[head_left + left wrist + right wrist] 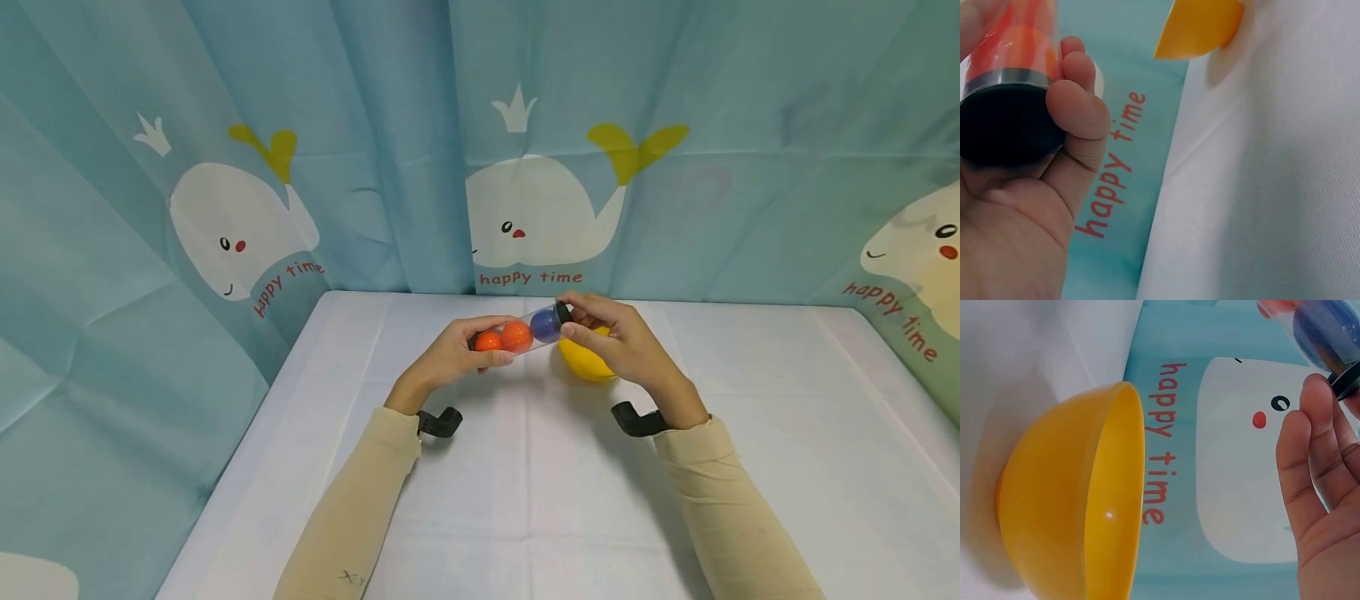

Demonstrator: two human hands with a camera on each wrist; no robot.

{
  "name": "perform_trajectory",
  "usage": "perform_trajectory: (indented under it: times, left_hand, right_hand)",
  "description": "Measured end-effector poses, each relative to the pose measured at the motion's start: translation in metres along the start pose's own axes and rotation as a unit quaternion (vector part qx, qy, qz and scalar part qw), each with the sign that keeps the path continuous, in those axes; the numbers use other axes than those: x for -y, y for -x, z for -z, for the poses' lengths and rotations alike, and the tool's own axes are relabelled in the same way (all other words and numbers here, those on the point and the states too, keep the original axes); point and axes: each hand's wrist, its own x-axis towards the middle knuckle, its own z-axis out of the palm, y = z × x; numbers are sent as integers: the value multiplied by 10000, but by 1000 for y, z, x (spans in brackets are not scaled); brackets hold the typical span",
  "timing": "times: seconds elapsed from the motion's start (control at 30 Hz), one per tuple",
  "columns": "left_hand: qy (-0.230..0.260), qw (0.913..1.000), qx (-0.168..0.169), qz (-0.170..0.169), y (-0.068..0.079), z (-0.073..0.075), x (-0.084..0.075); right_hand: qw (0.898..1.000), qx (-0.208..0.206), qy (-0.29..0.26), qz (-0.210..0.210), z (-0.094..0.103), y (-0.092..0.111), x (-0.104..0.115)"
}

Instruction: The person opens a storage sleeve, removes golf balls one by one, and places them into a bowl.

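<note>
Just below the frame's centre, my left hand (446,352) grips the clear tube (533,330) (likely light, stiff, slick); my right hand (621,335) pinches its black cap (562,312), probably the surest hold.

Blue-green curtain (405,100) along far, left and right sides — white whale prints (555,212), red "happy time" lettering (527,278); white-covered worktop (517,483) — faint creases, soft shadows.

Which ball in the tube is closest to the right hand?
The blue ball, next to the black cap the right hand pinches; the two orange balls sit toward the left hand.
</note>
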Motion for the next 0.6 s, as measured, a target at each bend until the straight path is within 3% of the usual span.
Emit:
perform_trajectory:
  times: [0.4,0.6]
  left_hand:
    - [-109,9999,50,-13,1,0,-4]
    - [63,9999,120,-2,2,-1,-2]
  right_hand:
    - [9999,107,-12,119,1,0,0]
    - [9998,129,16,177,1,0,0]
